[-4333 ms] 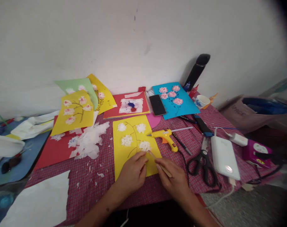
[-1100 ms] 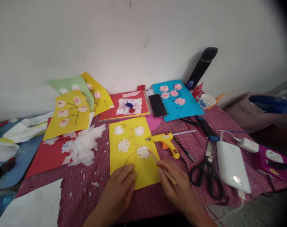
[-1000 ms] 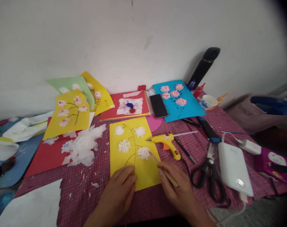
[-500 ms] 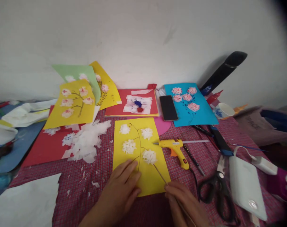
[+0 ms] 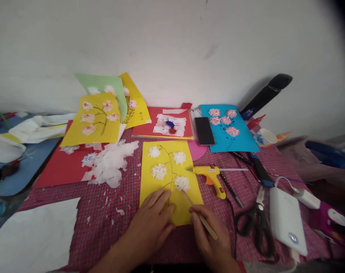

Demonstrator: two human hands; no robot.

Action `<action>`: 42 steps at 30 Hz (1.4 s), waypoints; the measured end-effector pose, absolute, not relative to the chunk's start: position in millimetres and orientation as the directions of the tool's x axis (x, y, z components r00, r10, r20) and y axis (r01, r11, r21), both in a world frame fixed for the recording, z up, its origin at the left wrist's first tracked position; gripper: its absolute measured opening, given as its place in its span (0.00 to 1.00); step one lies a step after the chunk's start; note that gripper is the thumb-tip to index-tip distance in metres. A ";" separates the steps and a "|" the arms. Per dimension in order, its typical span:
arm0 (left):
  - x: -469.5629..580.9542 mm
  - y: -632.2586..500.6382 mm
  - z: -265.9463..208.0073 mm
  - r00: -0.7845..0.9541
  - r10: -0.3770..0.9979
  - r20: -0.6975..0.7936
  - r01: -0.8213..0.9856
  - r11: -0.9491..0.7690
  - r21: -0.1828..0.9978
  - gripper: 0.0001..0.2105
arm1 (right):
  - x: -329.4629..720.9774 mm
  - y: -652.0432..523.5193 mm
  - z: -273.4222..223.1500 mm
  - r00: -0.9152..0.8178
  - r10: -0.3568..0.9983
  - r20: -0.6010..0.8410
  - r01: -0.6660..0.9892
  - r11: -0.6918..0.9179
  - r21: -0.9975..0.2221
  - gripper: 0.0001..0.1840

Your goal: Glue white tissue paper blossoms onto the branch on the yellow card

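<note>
My left hand (image 5: pixel 152 218) lies flat across the lower left of a yellow sheet (image 5: pixel 186 214), its fingers stretched out. The sheet bears a drawn dark stem with branches and several white crumpled-paper flowers. Between the fingers of my right hand (image 5: pixel 210 237) is a paintbrush (image 5: pixel 208 227) with a pale wooden handle. Its tip touches or nearly touches the lower edge of the lower-right white flower (image 5: pixel 182 183). My left palm covers the lower part of the stem. A yellow glue gun (image 5: pixel 210 175) lies just right of the sheet.
Black scissors (image 5: pixel 257 227) and a white power bank (image 5: pixel 287 220) lie at the right. A phone (image 5: pixel 204 131) overlaps a blue flower picture (image 5: pixel 240 142). Torn white paper (image 5: pixel 106 167) is piled left, near a finished yellow picture (image 5: pixel 71 136). A cup (image 5: pixel 267 137) stands back right.
My right hand has moved up and left, now gripping the paintbrush more steeply near the lower-right flower's edge. My left hand stays on the sheet. The view has shifted slightly.
</note>
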State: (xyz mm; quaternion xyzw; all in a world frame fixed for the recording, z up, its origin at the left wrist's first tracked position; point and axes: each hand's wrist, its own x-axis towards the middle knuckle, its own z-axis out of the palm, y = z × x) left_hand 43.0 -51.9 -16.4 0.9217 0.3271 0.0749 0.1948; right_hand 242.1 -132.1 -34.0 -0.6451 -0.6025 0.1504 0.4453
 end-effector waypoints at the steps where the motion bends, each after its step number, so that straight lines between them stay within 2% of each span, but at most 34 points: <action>1: 42.6 -52.7 -15.7 0.776 0.630 0.015 0.571 -0.712 0.409 0.19 | 241.7 -131.3 -34.1 0.241 0.910 0.337 0.642 0.111 -0.759 0.07; 11: 43.4 -58.3 -13.4 0.775 0.631 0.030 0.563 -0.712 0.419 0.18 | 242.0 -130.1 -38.9 0.329 0.912 0.244 0.584 0.006 -0.812 0.09; 18: 56.7 -56.5 -16.2 0.782 0.619 0.070 0.533 -0.723 0.440 0.19 | 242.3 -139.1 -37.3 0.329 0.905 0.268 0.577 0.032 -0.816 0.09; 24: 52.9 -58.7 -12.8 0.777 0.622 0.093 0.544 -0.739 0.399 0.18 | 239.1 -142.9 -40.3 0.286 0.916 0.282 0.592 0.063 -0.804 0.08; 29: 12.1 -74.3 -11.6 0.726 0.650 0.225 0.551 -0.745 0.375 0.11 | 242.9 -142.3 -51.2 0.341 0.900 0.270 0.582 0.024 -0.813 0.10; 32: -27.9 -70.8 -12.9 0.606 0.733 0.309 0.646 -0.680 0.346 0.10 | 245.6 -146.9 -58.0 0.360 0.893 0.271 0.571 0.019 -0.821 0.10; 35: -67.2 -49.8 -13.1 0.461 0.827 0.321 0.810 -0.540 0.227 0.10 | 246.4 -154.2 -60.7 0.346 0.893 0.287 0.580 0.037 -0.814 0.10; 39: -95.5 -14.5 -9.5 0.358 0.908 0.219 0.917 -0.386 0.100 0.12 | 245.6 -160.8 -57.6 0.263 0.900 0.346 0.663 0.092 -0.743 0.10; 42: -95.2 1.5 -7.2 0.254 0.953 0.167 0.955 -0.274 0.110 0.13 | 244.5 -159.8 -54.1 0.243 0.893 0.378 0.698 0.110 -0.708 0.10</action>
